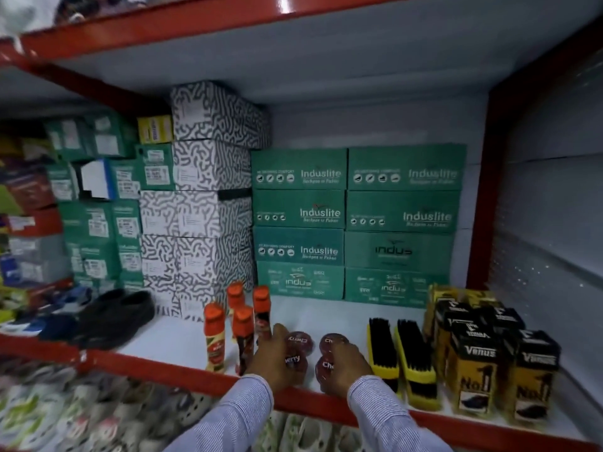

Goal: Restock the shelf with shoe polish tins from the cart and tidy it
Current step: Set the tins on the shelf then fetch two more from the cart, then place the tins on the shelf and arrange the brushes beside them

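Observation:
Several round dark red shoe polish tins sit in two rows near the front of the white shelf (326,313). The back pair, left tin (301,341) and right tin (332,341), stand untouched. My left hand (272,362) curls around the front left tin (296,361) from its left side. The fingers of my right hand (347,367) wrap over the right side of the front right tin (323,367). Both front tins rest on the shelf, about a finger's width apart. Striped sleeves cover both my wrists. No cart is in view.
Orange-capped liquid polish bottles (243,324) stand just left of my left hand. Two yellow-backed brushes (403,353) lie just right of my right hand, with yellow and black Venus boxes (489,357) beyond. Green Induslite boxes (354,223) fill the back. A black shoe (119,313) lies left.

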`<state>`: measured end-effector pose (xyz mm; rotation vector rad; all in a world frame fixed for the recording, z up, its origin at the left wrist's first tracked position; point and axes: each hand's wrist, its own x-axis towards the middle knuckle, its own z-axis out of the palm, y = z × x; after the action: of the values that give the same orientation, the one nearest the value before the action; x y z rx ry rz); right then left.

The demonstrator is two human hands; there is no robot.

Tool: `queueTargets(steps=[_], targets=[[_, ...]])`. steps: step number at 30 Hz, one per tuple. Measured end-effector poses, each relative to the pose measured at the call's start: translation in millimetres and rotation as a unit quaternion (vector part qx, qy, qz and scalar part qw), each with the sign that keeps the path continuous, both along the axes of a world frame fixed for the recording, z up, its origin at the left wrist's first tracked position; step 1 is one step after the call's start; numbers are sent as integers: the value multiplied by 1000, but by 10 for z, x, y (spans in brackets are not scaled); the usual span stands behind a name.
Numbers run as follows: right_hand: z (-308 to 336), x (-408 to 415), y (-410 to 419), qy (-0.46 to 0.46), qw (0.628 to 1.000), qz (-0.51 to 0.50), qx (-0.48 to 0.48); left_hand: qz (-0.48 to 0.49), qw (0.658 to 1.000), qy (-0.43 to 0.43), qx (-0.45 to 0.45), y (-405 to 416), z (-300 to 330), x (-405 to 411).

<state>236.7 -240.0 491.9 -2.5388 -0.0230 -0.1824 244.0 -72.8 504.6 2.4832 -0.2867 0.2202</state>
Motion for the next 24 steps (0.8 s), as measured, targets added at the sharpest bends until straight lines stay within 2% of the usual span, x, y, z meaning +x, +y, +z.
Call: queueTargets(steps=[8,13,19,24], targets=[[-138,171,-93,3,1000,12,22,-46,998,27,32,-2,-61,192],[31,423,-123,-48,998,-26,13,-17,999,-32,34,-74,-36,474],[-45,630,-105,-8,999,-40,15,-4,997,-41,66,-167,-127,684],[-104,715,-105,-10,999,-28,21,-16,998,-53,42,-172,-193,784]])
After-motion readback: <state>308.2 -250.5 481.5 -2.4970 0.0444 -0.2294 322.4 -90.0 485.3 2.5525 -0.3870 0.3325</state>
